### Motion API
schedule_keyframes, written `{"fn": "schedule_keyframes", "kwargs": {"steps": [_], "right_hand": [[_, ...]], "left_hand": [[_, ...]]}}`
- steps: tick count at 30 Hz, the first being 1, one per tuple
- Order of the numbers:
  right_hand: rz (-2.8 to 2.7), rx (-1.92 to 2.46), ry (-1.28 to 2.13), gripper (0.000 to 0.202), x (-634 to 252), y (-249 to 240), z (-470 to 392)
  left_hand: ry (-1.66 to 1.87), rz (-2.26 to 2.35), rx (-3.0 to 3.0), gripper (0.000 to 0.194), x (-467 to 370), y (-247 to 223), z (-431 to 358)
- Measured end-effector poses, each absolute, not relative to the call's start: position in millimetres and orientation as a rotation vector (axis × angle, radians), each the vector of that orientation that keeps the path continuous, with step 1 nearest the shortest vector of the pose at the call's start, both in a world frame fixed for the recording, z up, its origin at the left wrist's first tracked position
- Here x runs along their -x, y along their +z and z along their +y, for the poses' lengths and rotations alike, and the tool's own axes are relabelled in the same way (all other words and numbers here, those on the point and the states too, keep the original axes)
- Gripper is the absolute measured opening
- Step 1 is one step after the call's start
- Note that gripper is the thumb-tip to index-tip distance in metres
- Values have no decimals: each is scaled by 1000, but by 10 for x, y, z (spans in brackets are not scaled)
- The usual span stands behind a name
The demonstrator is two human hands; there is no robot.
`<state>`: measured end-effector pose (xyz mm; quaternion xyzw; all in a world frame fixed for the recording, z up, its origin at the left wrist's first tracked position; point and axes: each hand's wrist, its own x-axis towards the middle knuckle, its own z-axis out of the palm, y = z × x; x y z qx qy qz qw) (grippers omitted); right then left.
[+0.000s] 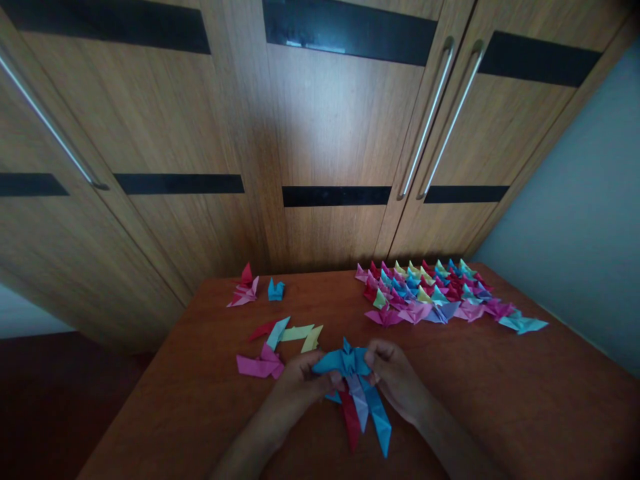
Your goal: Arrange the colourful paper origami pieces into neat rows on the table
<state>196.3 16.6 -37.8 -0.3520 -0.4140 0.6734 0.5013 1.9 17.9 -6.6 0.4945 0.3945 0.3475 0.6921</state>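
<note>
Between my two hands is a blue origami bird (349,361), with its wings spread to either side. My left hand (311,381) pinches its left wing, thumb on top. The fingertips of my right hand (387,373) close on the right wing. Below the bird hang or lie long folded paper strips: a red strip (351,420), a lilac strip (359,405) and a blue strip (380,420). Whether these are joined to the bird or rest beneath it, I cannot tell. Just past my left hand lie a magenta folded piece (261,363) and a yellow folded strip (312,339).
Several rows of colourful origami birds (425,290) stand at the back right of the brown table (190,400). At the back left are a pink and red folded piece (245,290) and a small blue one (275,290). A wooden wardrobe (340,127) rises behind the table.
</note>
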Motion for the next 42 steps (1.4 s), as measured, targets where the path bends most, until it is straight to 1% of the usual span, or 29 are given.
{"fn": "schedule_keyframes", "kwargs": {"steps": [2, 5, 7, 9, 12, 17, 20, 23, 27, 30, 34, 37, 42], "right_hand": [[-1108, 894, 1633, 32, -1975, -355, 168], [-1418, 907, 1647, 28, -1973, -267, 158], [-1593, 895, 1592, 28, -1967, -204, 148], [-1653, 897, 1536, 29, -1971, -168, 142], [-1534, 897, 1579, 28, -2007, -190, 145], [-1124, 773, 1745, 26, -2057, -300, 160], [-904, 662, 1844, 34, -2016, -331, 162], [-820, 585, 1903, 39, -1958, -348, 164], [-899, 648, 1825, 39, -1953, -340, 174], [-1151, 790, 1695, 36, -1995, -302, 186], [-1406, 891, 1623, 29, -2018, -259, 198], [-1427, 957, 1579, 30, -2006, -257, 196], [-1472, 941, 1595, 34, -1988, -248, 178]], "left_hand": [[710, 881, -1183, 21, -14, -69, 184], [697, 874, -1279, 19, -13, -90, 185], [713, 883, -1312, 16, -5, -92, 191], [725, 873, -1321, 15, 6, -72, 202], [731, 847, -1268, 15, 26, -22, 211], [752, 772, -1138, 19, 74, -32, 177], [753, 706, -1025, 20, 102, -87, 154], [767, 642, -916, 23, 113, -113, 153], [773, 680, -939, 31, 106, -67, 180], [749, 771, -1128, 33, 105, -15, 201], [705, 820, -1307, 32, 108, -29, 227], [730, 878, -1372, 31, 98, -87, 256], [805, 955, -1364, 23, 74, -122, 272]]}}
